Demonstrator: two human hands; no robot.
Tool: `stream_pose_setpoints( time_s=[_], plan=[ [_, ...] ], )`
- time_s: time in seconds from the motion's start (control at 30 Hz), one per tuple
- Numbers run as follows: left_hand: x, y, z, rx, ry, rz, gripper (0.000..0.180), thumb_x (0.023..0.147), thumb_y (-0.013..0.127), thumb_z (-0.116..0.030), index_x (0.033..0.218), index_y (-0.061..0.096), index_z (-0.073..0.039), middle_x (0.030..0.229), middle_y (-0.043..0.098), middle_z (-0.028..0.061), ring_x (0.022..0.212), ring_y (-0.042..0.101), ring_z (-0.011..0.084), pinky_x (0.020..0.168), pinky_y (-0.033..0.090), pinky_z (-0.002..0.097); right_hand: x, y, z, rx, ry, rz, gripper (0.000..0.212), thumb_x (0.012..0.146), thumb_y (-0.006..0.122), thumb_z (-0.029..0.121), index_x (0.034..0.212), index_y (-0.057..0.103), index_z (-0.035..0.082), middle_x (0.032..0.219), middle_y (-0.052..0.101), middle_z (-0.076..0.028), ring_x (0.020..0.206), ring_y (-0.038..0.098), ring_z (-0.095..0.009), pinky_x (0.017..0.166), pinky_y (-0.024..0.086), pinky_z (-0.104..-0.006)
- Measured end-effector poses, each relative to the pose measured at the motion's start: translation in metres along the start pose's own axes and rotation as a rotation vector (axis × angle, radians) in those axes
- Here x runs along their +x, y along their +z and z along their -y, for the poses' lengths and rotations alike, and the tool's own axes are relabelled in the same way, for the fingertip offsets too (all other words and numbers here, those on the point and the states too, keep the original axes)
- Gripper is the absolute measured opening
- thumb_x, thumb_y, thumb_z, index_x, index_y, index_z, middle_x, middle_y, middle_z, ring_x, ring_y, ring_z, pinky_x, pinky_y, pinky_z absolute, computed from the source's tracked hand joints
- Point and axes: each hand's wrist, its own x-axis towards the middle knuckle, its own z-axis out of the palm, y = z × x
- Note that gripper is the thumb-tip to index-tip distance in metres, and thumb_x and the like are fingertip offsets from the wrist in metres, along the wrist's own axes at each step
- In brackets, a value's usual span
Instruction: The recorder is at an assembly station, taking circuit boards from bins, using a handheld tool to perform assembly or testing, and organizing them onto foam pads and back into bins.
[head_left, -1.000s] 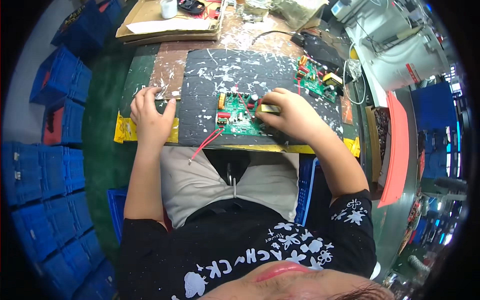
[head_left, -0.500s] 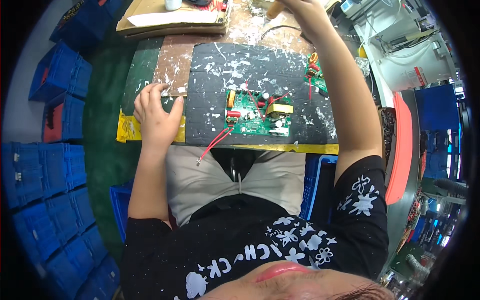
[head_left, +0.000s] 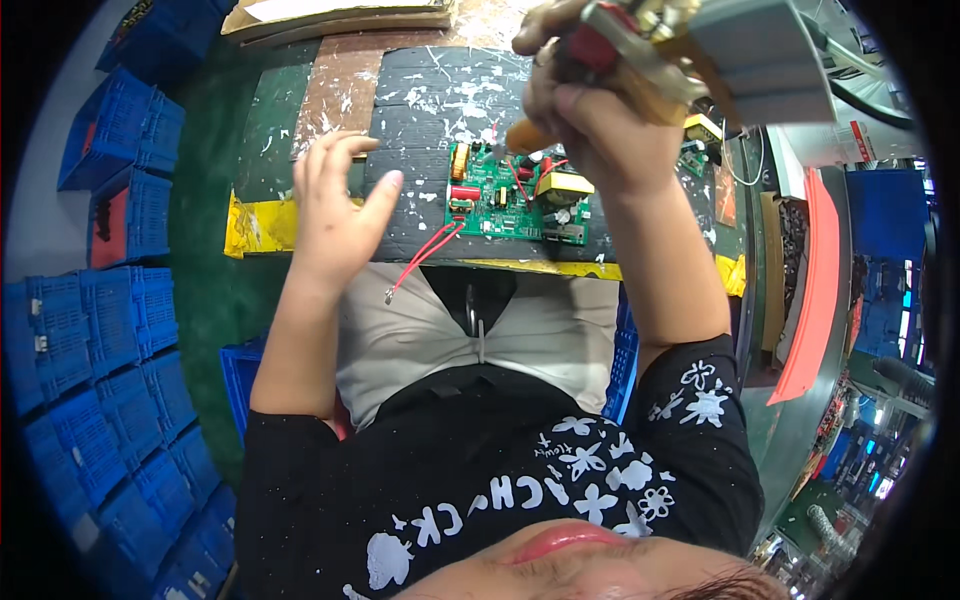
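Note:
A green circuit board (head_left: 488, 212) with red, yellow and black parts lies on the dark mat (head_left: 410, 110) in front of me. Two red wires (head_left: 425, 252) run from its lower left corner past the table edge. Above the board's right side, my right hand (head_left: 615, 130) is closed around a bulky glue gun (head_left: 650, 60), blurred by motion. Its orange nozzle (head_left: 525, 137) points down toward the board's top edge. At the mat's left edge is my left hand (head_left: 338, 205), fingers apart and holding nothing, short of the board.
A second circuit board (head_left: 697, 150) is partly hidden behind my right hand. At the far left of the table lies a cardboard tray (head_left: 340, 25). Blue crates (head_left: 125, 305) are stacked on the floor at left. A red-topped strip (head_left: 808, 290) borders the right side.
My right hand has come back from the far side of the table with the glue gun, now over the board. My left hand has shifted slightly right. The view has tilted a little.

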Motion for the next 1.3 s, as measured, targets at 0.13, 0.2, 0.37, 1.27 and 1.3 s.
stream_pose_setpoints(
  time_s=[0.13,0.2,0.37,1.27,1.3],
  plan=[
    [0.001,0.026,-0.009,-0.143,0.084,0.064,0.036,0.074,0.070,-0.020,0.106,0.058,-0.008,0.114,0.053,0.0127,0.110,0.045,0.0319,0.097,0.034,0.0408,0.008,-0.006,-0.024,0.100,-0.090,-0.009,0.028,0.074,0.052,-0.004,0.102,0.053,-0.003,0.064,0.052,-0.003,0.054,0.055,-0.010,0.051,0.045,-0.0224],
    [0.003,0.027,-0.016,-0.052,0.083,0.094,0.036,0.074,0.070,-0.019,0.106,0.058,-0.009,0.113,0.054,0.0123,0.109,0.045,0.0320,0.097,0.034,0.0407,0.038,-0.020,-0.060,0.185,-0.958,0.381,0.029,0.073,0.051,-0.006,0.101,0.053,-0.004,0.064,0.053,-0.003,0.053,0.055,-0.010,0.050,0.044,-0.0226],
    [0.001,0.025,-0.011,-0.129,0.099,0.061,0.035,0.074,0.070,-0.019,0.106,0.059,-0.010,0.113,0.054,0.0119,0.109,0.045,0.0312,0.096,0.034,0.0404,0.004,-0.010,-0.026,0.095,-0.065,-0.024,0.030,0.074,0.052,-0.005,0.104,0.053,-0.003,0.069,0.056,-0.004,0.056,0.056,-0.010,0.051,0.045,-0.0226],
    [0.001,0.026,-0.013,-0.063,0.120,0.063,0.036,0.073,0.071,-0.018,0.105,0.058,-0.009,0.111,0.055,0.0115,0.109,0.046,0.0309,0.096,0.033,0.0399,0.028,-0.031,-0.078,0.634,-0.447,0.230,0.047,0.065,0.049,-0.006,0.111,0.049,-0.006,0.097,0.056,-0.018,0.064,0.056,-0.019,0.057,0.052,-0.0321],
    [-0.001,0.024,-0.012,-0.055,0.108,0.062,0.036,0.072,0.071,-0.018,0.105,0.058,-0.009,0.110,0.055,0.0114,0.109,0.046,0.0307,0.096,0.032,0.0399,0.017,-0.025,-0.069,0.646,-0.123,-0.013,0.047,0.065,0.049,-0.006,0.111,0.048,-0.006,0.097,0.056,-0.019,0.063,0.055,-0.018,0.058,0.051,-0.0318]
  ],
)
